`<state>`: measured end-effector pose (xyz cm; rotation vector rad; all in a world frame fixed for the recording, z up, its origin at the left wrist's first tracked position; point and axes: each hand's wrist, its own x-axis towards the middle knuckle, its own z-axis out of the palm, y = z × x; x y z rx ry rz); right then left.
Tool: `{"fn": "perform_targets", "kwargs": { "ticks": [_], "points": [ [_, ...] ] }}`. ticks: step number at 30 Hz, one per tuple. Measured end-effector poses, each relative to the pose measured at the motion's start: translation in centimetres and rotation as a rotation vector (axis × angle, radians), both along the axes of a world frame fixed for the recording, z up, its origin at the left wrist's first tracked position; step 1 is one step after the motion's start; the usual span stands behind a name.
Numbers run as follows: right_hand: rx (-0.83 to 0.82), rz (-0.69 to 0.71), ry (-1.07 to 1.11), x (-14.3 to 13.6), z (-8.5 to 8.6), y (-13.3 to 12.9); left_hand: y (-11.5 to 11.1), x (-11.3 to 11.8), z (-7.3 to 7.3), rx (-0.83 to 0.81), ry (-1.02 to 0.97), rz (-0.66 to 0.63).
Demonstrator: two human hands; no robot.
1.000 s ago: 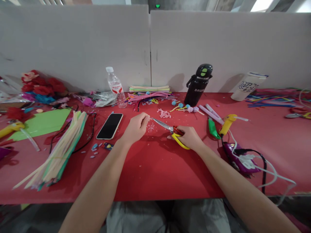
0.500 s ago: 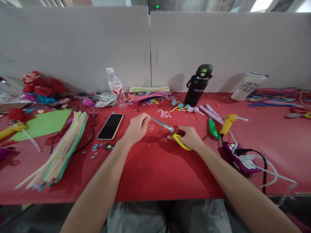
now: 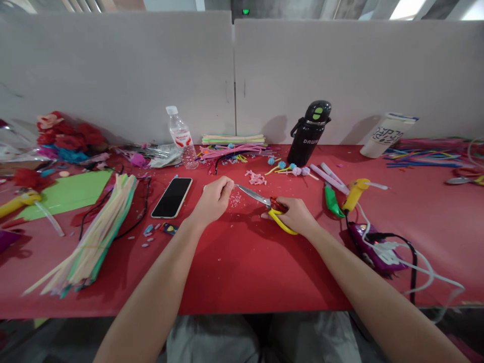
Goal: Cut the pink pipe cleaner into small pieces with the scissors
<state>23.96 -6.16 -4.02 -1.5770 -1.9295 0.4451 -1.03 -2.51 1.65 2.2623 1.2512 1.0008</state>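
My right hand (image 3: 297, 214) grips a pair of scissors (image 3: 257, 195) with red and yellow handles. Their blades point left and reach the fingertips of my left hand (image 3: 215, 198). Those left fingers are pinched together, and whatever sits between them is too small to make out. Tiny pale pink clippings (image 3: 236, 200) lie on the red tabletop (image 3: 230, 272) under the blades. Just beyond them is a small heap of pink pieces (image 3: 255, 177).
A phone (image 3: 172, 197) and a bundle of pale pipe cleaners (image 3: 99, 234) lie to the left. Behind stand a plastic bottle (image 3: 182, 138) and a black flask (image 3: 308, 133). At right are a yellow glue gun (image 3: 355, 194) and a purple power strip (image 3: 378, 252) with trailing cables.
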Motion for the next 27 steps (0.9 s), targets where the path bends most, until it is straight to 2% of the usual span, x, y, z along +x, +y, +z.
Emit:
{"fn": "perform_targets", "kwargs": {
  "ticks": [27],
  "points": [
    [-0.006, -0.018, 0.018, -0.09, -0.03, 0.04, -0.16, -0.13, 0.16, -0.008, -0.018, 0.009]
  ]
}}
